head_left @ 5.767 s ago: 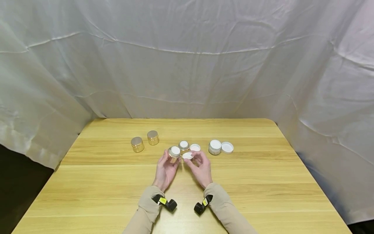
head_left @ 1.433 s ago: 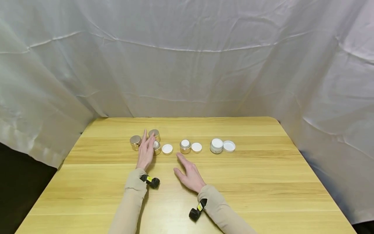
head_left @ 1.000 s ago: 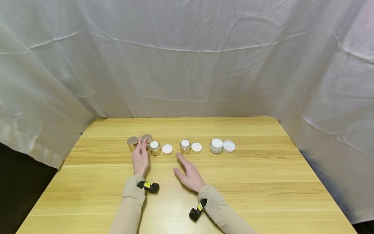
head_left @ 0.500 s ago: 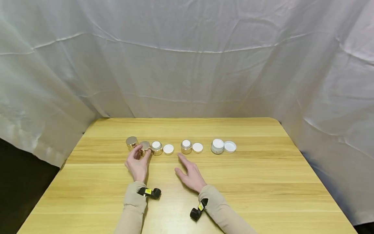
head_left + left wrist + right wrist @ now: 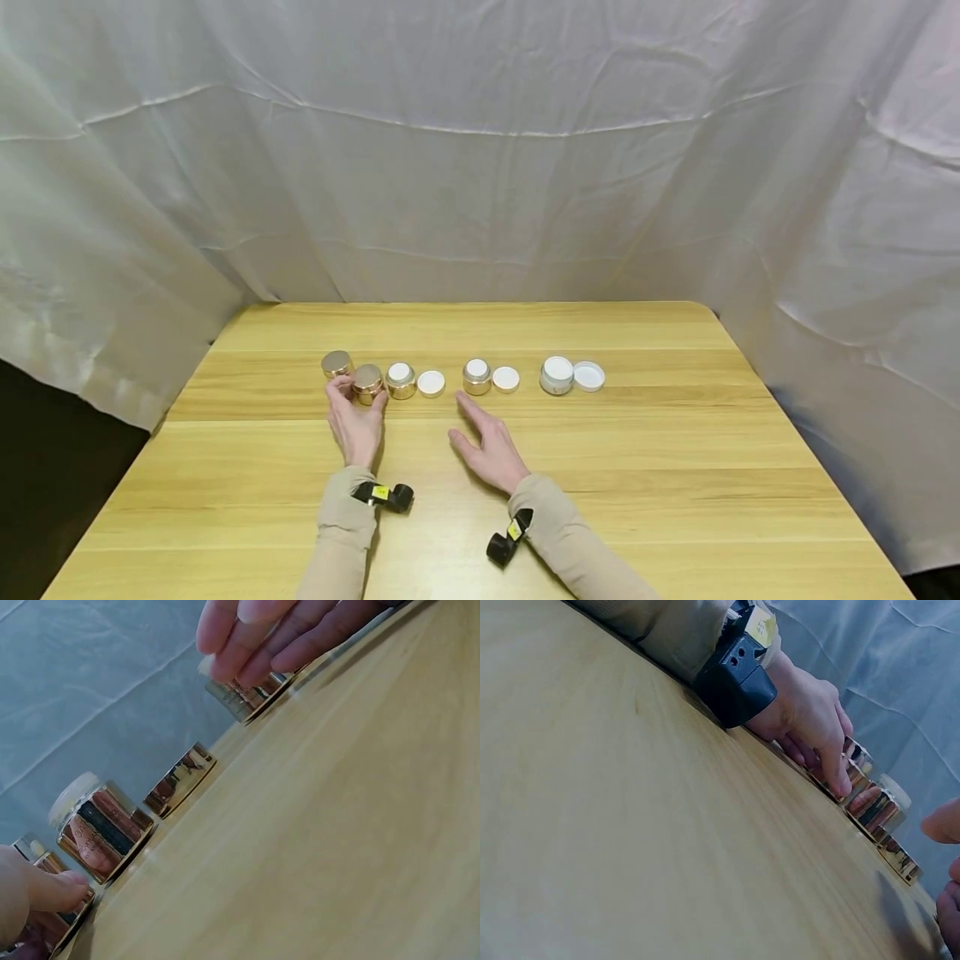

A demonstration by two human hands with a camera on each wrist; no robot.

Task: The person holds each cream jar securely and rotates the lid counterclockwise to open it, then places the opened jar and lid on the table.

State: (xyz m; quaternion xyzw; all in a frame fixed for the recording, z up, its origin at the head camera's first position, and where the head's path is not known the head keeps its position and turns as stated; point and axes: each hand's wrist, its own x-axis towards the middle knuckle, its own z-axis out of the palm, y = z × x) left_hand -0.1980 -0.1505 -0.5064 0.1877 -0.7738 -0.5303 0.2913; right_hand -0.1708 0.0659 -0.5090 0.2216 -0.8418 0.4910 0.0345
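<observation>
In the head view my left hand grips a lidded gold cosmetic jar, thumb at its right side and fingers at its left. The jar stands upright on the table. Right beside it is a lidless gold jar with a white inner cover, and its lid lies upside down to the right. Behind the gripped jar, on its left, stands another lidded gold jar. My right hand rests low over the table with relaxed, spread fingers and holds nothing. The left wrist view shows the left thumb against the gripped jar.
Further right stand a second lidless gold jar with its upturned lid, then a larger silvery lidless jar with its upturned white lid. All sit on a wooden table with a grey curtain behind.
The lidless jar and lid formerly in my hands now stand on the table. My left hand has reached the back lidded jar and drawn it nearer and leftward. The right hand has let go and rests.
</observation>
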